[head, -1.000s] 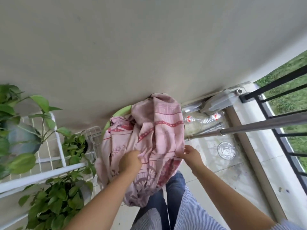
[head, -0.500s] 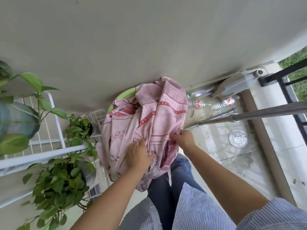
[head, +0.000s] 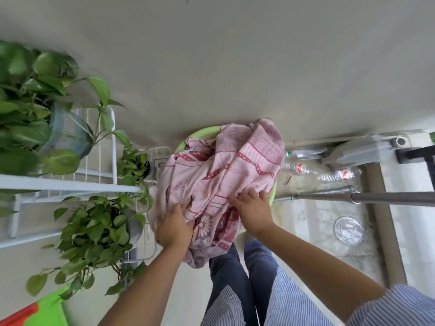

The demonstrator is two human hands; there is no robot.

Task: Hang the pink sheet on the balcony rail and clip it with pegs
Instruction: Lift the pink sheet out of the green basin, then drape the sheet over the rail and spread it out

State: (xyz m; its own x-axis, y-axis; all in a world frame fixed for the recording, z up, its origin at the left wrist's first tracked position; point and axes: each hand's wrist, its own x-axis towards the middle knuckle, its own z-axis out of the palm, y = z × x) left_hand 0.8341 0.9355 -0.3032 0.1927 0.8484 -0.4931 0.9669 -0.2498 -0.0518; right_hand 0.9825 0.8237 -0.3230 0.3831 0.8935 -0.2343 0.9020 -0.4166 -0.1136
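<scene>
The pink sheet [head: 226,175], patterned with red bands, lies bunched in a green basin [head: 199,136] against the wall in front of my legs. My left hand [head: 174,229] grips the sheet's lower left folds. My right hand [head: 253,208] clutches the cloth at its right side. A fold of the sheet hangs down over the basin's near edge. The black balcony rail [head: 421,154] shows at the far right edge. No pegs are visible.
A white wire rack [head: 70,184] with leafy potted plants [head: 94,231] stands at the left. A metal pole [head: 376,198] crosses from the right. Plastic bottles [head: 329,175] and a glass bowl [head: 348,230] lie on the floor. A green and red object [head: 37,311] sits bottom left.
The view has swung left and down, so the rail has slid toward the right edge. Both hands have shifted lower on the sheet, which has sunk into the basin.
</scene>
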